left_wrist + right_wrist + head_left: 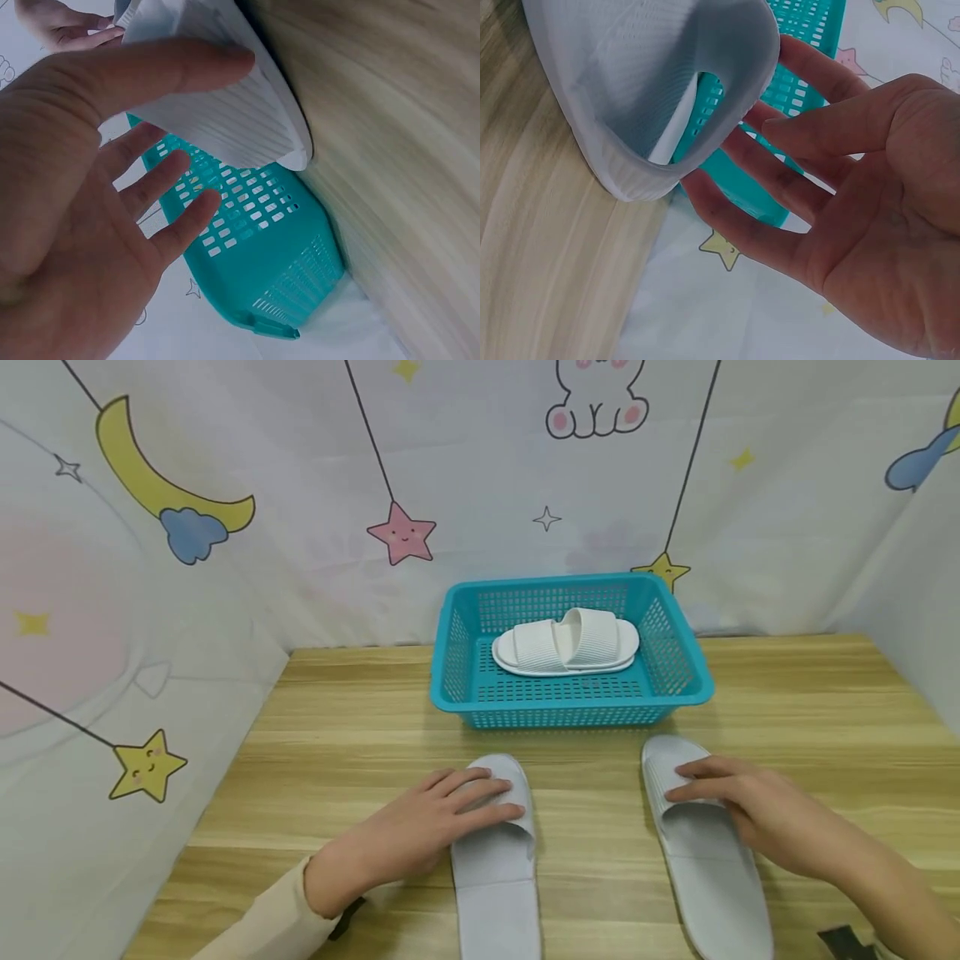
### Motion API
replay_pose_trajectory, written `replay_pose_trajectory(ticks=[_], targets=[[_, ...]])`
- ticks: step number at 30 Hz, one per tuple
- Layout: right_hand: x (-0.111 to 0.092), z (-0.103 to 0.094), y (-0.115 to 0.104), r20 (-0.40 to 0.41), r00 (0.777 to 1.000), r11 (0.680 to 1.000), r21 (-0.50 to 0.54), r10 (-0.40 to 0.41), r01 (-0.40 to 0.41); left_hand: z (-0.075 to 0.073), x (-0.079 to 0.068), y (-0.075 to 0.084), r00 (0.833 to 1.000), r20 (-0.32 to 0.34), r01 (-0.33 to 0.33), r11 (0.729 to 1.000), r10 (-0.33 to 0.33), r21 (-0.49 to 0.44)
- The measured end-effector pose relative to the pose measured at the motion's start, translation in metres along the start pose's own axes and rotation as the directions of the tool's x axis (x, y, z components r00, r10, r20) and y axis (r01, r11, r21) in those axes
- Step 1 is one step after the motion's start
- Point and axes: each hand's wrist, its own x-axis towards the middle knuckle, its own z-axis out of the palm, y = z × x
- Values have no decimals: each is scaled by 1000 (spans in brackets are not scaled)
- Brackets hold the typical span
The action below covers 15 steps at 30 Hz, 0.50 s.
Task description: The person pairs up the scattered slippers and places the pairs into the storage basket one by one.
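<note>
Two light grey slippers lie on the wooden table with their toes toward the basket. Over the strap of the left slipper point(495, 885) is my left hand point(416, 827), its fingers loosely spread; its thumb point(187, 64) crosses the ribbed strap in the left wrist view. My right hand point(765, 810) reaches to the strap of the right slipper point(712, 877) from the right side. In the right wrist view, relaxed fingertips point(697, 187) are at the strap's outer side, and the strap stands arched with a hollow under it.
A turquoise basket point(570, 717) of open mesh stands at the back of the table point(360, 718). Inside it lies a pair of white slippers point(536, 646), side by side. A white printed cloth point(300, 460) with stars and a moon hangs behind and beside the table.
</note>
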Motion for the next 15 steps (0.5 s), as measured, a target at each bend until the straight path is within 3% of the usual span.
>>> replay_pose_trajectory(ticks=[10,15], targets=[[-4,5,-4,-34,998,995,-83,-59,56,-9,-8,0,997,-78,8,999,-11,-34],[-5,5,-4,-51,994,991,-95,-98,93,-9,-10,0,994,-101,25,994,-35,-103]])
